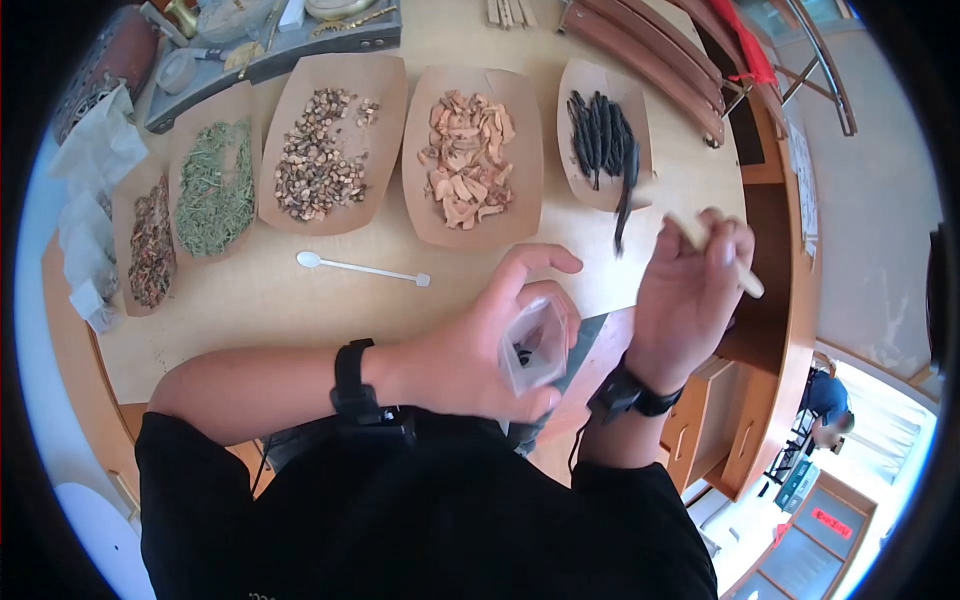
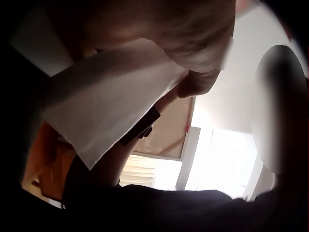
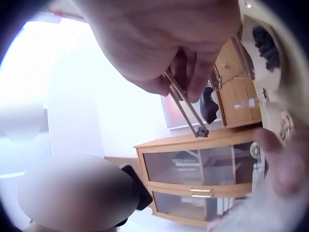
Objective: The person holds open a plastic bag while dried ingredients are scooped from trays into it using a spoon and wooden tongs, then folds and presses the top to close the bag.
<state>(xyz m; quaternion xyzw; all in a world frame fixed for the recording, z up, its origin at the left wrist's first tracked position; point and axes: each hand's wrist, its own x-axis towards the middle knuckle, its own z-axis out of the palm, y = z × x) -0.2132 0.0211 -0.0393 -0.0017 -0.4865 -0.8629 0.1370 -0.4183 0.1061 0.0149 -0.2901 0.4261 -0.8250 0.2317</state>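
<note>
My left hand holds a translucent white bag, its mouth facing up, with some dark bits visible inside. My right hand grips slim wooden tweezers, raised to the right of the bag. Between the tweezer tips is a dark, dried, shrivelled strip, hanging long in the head view beside a paper tray of similar black strips. Only one end of it shows in the right wrist view.
Other paper trays hold pale dried slices, chopped brown-white pieces, green dried herb and reddish-brown bits. A white spoon lies in front of them. A grey tray with brass tools stands at the back left.
</note>
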